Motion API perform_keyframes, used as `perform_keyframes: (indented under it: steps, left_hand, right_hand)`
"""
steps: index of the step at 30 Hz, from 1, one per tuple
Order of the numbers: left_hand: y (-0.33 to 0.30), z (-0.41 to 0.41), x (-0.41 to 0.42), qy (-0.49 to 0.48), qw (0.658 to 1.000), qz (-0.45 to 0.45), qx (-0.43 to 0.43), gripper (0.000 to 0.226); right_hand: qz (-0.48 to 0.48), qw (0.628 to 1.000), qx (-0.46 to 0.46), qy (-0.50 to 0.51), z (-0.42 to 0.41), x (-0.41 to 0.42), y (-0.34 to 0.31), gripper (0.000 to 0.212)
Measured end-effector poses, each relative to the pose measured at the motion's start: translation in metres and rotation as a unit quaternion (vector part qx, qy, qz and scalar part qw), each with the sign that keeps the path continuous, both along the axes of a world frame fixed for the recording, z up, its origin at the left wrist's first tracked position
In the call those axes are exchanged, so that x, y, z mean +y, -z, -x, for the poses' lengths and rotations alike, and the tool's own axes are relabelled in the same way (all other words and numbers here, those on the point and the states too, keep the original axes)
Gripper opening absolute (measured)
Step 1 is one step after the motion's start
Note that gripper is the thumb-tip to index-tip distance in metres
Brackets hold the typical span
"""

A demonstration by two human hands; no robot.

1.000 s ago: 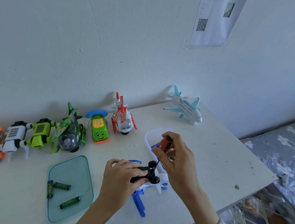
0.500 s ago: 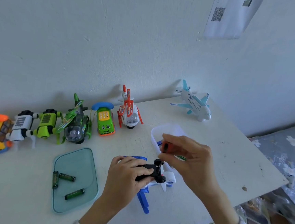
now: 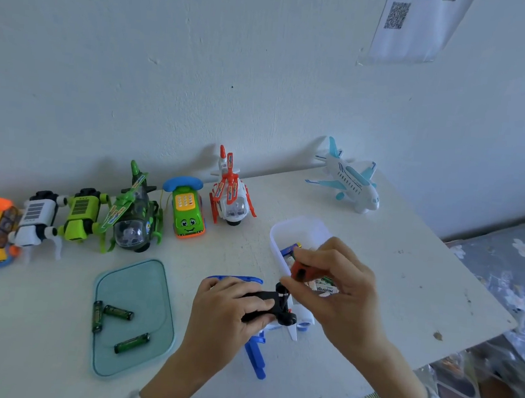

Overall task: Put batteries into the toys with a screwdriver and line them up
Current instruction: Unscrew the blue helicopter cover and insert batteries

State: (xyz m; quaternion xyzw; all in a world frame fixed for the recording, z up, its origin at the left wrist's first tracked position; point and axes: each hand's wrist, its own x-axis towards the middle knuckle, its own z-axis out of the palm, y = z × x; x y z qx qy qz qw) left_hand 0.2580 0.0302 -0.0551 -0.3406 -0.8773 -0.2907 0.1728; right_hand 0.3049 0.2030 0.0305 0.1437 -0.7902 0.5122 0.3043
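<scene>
On the white table by the wall, the left hand grips an upturned toy, the right hand the screwdriver.

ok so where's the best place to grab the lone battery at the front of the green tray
Pinch the battery across its middle, coming straight down from above. It lies flat on the tray, apart from the other two, with both long sides free. The tray's low rim would block a sideways approach.
</scene>
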Motion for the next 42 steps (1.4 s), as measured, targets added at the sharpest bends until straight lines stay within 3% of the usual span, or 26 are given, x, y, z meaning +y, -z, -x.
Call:
perform_keyframes:
  steps: [3, 6, 13, 16, 19, 24, 27, 30, 36, 42]
  left_hand:
    - [-0.002, 0.000, 0.000, -0.004, 1.000, 0.010, -0.006, 0.027]
    - [-0.002, -0.001, 0.000, -0.008, 1.000, 0.006, -0.009, 0.025]
    - [-0.003, -0.002, 0.000, -0.005, 1.000, 0.012, -0.020, 0.025]
    - [-0.003, -0.001, 0.000, -0.003, 0.999, 0.023, -0.023, 0.022]
    - [-0.002, -0.001, 0.000, -0.009, 1.000, 0.015, -0.018, 0.023]
    - [-0.001, 0.000, 0.000, -0.004, 1.000, 0.005, -0.017, 0.023]
    - [-0.002, 0.001, 0.001, -0.007, 1.000, 0.007, -0.014, 0.022]
    - [-0.002, 0.001, 0.001, -0.007, 1.000, -0.010, -0.001, 0.025]
    - [0.000, 0.002, 0.001, -0.003, 1.000, -0.003, -0.005, 0.025]
    - [-0.001, 0.002, 0.001, -0.005, 1.000, -0.008, -0.003, 0.029]
  right_hand:
    - [0.019, 0.999, -0.006, 0.036, 0.002, -0.003, 0.002, 0.034]
    - [0.024, 0.998, -0.066, -0.010, -0.001, -0.007, 0.002, 0.038]
    - [0.029, 0.993, 0.089, 0.068, -0.004, -0.018, 0.011, 0.032]
    - [0.033, 0.998, 0.043, 0.038, -0.006, -0.020, 0.011, 0.031]
    - [0.128, 0.991, -0.040, -0.002, -0.005, -0.015, 0.005, 0.042]
    - [0.082, 0.995, 0.020, 0.047, 0.000, -0.012, 0.002, 0.031]
    - [0.124, 0.991, -0.027, 0.033, 0.001, -0.012, 0.002, 0.027]
    - [0.144, 0.984, -0.105, -0.027, -0.002, -0.004, -0.003, 0.044]
    - [0.046, 0.998, -0.003, 0.049, -0.001, -0.006, -0.003, 0.037]
    - [0.092, 0.993, -0.074, -0.002, -0.006, -0.005, -0.002, 0.036]
